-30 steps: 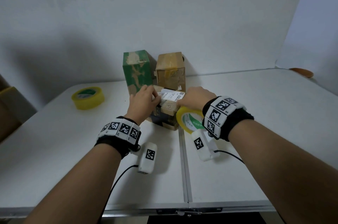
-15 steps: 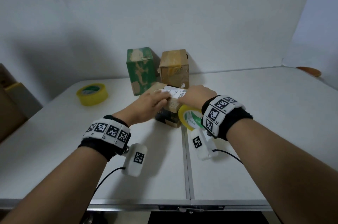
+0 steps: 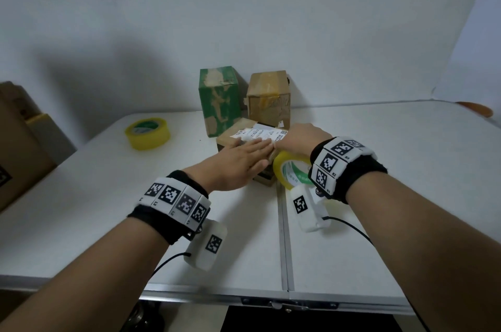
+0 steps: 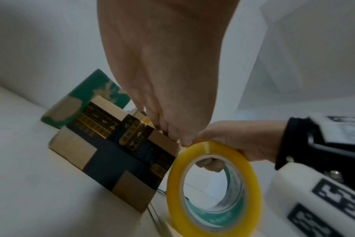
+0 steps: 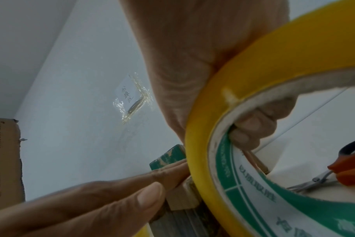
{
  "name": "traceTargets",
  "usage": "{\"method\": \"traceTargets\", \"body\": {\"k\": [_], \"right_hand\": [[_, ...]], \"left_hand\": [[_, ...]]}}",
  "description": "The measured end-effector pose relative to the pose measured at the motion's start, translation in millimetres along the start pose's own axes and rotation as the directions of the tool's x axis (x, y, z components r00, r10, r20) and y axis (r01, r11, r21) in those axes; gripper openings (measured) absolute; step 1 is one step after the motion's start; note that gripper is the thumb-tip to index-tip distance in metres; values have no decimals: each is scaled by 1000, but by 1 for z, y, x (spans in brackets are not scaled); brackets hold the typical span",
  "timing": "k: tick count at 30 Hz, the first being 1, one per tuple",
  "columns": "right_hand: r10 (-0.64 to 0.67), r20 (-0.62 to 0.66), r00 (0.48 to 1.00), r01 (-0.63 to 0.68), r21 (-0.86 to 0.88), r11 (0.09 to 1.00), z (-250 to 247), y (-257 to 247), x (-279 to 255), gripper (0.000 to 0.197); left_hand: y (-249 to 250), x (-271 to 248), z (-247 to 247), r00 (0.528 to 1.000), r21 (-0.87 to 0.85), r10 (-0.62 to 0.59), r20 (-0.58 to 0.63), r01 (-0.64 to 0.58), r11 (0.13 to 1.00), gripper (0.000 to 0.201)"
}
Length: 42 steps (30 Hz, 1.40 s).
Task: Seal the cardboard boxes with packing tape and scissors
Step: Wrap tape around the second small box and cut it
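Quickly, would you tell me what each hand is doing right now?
Left hand: open, fingers flat on the small box.
Right hand: gripping the tape roll.

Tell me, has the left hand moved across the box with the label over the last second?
Yes. The left hand has slid rightward over the labelled box, toward the right hand holding the tape roll.

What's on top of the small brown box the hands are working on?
A white shipping label and the flat left hand pressing down. Tape beneath the palm is hidden.
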State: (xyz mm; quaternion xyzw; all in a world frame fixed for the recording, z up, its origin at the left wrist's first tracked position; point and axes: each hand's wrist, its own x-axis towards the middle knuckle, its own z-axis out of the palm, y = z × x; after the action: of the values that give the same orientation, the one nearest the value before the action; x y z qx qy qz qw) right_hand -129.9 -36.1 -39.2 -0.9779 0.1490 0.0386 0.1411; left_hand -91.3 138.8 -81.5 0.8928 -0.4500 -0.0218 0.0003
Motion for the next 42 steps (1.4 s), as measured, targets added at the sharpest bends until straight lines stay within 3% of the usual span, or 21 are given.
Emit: {"method": "traceTargets", "body": {"k": [4,8,13,16,21,26,30,34,37,40,42], "right_hand": [[-2,1,1000,2,11,1000,0,1,0,54],[2,5,1000,-2,31,1000,1,5,1,46],[-14,4,1000,14,35,999,1,5,2,46],[-6,4,1000,5,25,1000,0,5,1,44],[-1,5,1000,1,36,999,1,9,2,41],[-84,55,995,76,133,988,-7,17,1,50],[-105,-61,993,120,348,930,-16,26,-12,50],[-165,-228,960,269,571,775,-42,24,-21,43],[-192,-325,926,371,688,624,-70,15,-21,41],[-226,-375,899,438,763,476,-84,0,-17,41],[-242,-364,899,436,783,443,-81,-13,-9,39]], "left_hand": [[-9,-2,-3,999,-58,-5,-36,2,998,52],[-20,-3,-4,986,21,-155,-60,156,987,58],[-25,10,-6,922,65,-387,29,385,921,102],[-23,25,-2,909,-20,-414,41,415,909,113],[-13,36,3,926,-88,-376,16,376,922,108],[-8,31,-3,934,-150,-357,-36,348,926,95],[-9,30,-12,932,-240,-361,-37,343,908,89],[-24,23,-29,917,-551,-396,52,357,754,80],[-29,9,-40,920,-789,-368,134,324,522,66],[-33,-1,-40,932,-898,-259,255,327,293,61],[-38,-5,-36,933,-923,-239,270,321,212,64]]}}
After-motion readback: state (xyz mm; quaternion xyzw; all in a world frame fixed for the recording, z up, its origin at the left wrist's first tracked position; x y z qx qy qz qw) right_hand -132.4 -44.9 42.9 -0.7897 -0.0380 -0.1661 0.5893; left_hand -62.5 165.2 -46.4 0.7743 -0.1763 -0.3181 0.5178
